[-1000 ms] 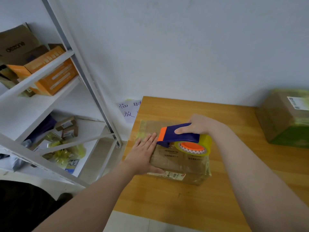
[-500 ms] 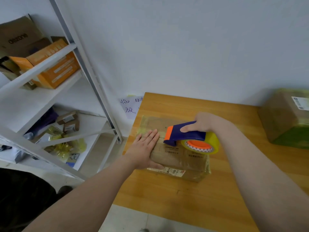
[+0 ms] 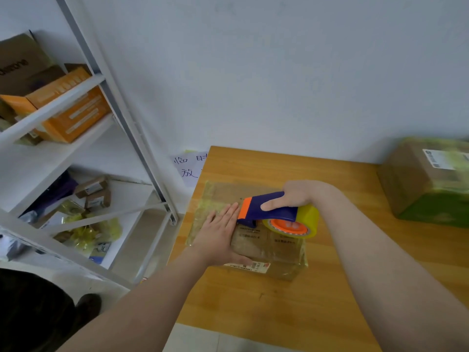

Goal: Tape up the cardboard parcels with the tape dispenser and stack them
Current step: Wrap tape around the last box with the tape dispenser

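Tape dispenser (image 3: 269,212) in right hand (image 3: 295,196) — now further right over parcel (image 3: 266,247)

2 bare forearms (image 3: 380,262), dark clothing (image 3: 33,308), dark shoe (image 3: 88,304)

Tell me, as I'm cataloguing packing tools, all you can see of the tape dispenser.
The tape dispenser has a dark blue plastic body with an orange front end and carries a roll of yellowish clear tape on an orange hub. The right hand grips it from above, forefinger along its side. Roughly level, its front end seems to rest on the parcel, close to the left hand.
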